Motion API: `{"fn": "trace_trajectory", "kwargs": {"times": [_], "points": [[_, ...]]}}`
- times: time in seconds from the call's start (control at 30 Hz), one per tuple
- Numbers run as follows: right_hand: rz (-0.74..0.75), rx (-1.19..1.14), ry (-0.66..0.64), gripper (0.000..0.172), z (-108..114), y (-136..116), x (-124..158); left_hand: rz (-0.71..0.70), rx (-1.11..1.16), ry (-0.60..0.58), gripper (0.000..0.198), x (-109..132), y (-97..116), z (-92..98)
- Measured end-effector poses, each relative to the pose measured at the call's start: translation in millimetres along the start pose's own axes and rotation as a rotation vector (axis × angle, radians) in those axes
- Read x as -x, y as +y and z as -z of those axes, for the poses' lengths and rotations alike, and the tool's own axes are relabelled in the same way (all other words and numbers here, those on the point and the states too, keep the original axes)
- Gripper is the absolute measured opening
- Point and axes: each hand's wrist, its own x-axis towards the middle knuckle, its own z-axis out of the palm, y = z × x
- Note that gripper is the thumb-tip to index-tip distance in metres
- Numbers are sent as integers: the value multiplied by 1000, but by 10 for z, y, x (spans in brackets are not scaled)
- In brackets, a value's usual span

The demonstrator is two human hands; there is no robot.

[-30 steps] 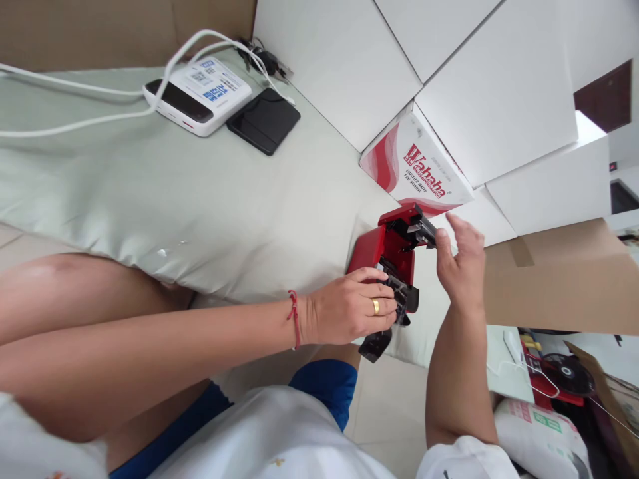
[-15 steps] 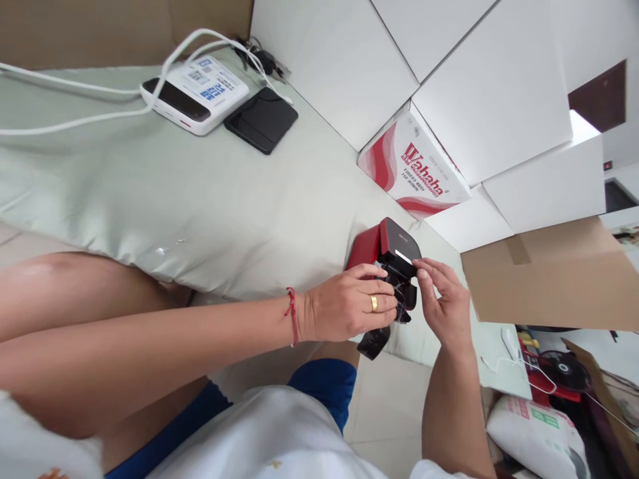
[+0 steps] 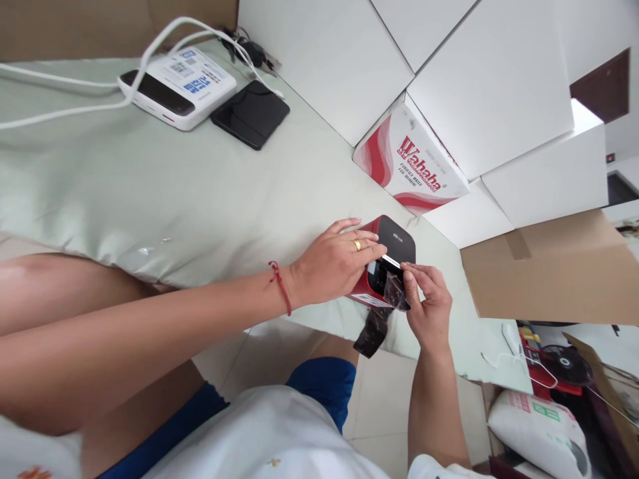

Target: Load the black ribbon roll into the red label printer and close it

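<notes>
A small red box-shaped device with a black lid, which looks like a label printer, stands on the pale green covered surface. My left hand, with a ring and a red cord bracelet, lies over its near left side, fingertips bent onto the lid. At the lid's front edge, my right hand has thumb and index finger pinched beside a white line. A glossy, crinkled black strip comes out of the front and hangs over the surface's edge. One end of the strip lies by my right thumb. The device's inside is mostly hidden.
A white power bank with white cables and a black phone lie at the upper left, keys behind them. White boxes and a Wahaha carton line the back. A cardboard box stands right.
The raised black lid has come down onto the red body. My left hand has moved up and left onto the lid, and my right hand has shifted left with it.
</notes>
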Motion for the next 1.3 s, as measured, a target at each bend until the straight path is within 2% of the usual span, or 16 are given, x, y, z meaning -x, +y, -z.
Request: {"fn": "trace_trajectory", "kwargs": {"times": [0.33, 0.57, 0.7, 0.83, 0.93, 1.03, 1.2, 1.3], "points": [[-24, -12, 99, 18, -128, -16, 28, -20, -16, -37, 39, -84, -46, 1], [4, 7, 95, 19, -135, -38, 51, 58, 76, -112, 37, -103, -21, 15], [19, 23, 67, 22, -124, -28, 91, 79, 96, -133, 40, -109, -76, 4], [-20, 2, 75, 23, -122, -18, 115, 193, 325, -109, 52, -107, -177, -12], [-76, -35, 88, 23, -145, -29, 123, 379, 548, -51, 54, -92, -200, -23], [-120, -47, 121, 25, -177, -48, 139, 522, 620, 8, 51, -76, -185, -50], [-123, -24, 100, 27, -148, -75, 163, 444, 591, 9, 36, -86, -181, -115], [-90, -55, 76, 25, -106, -92, 186, 492, 574, -1, 36, -108, -189, -133]]}}
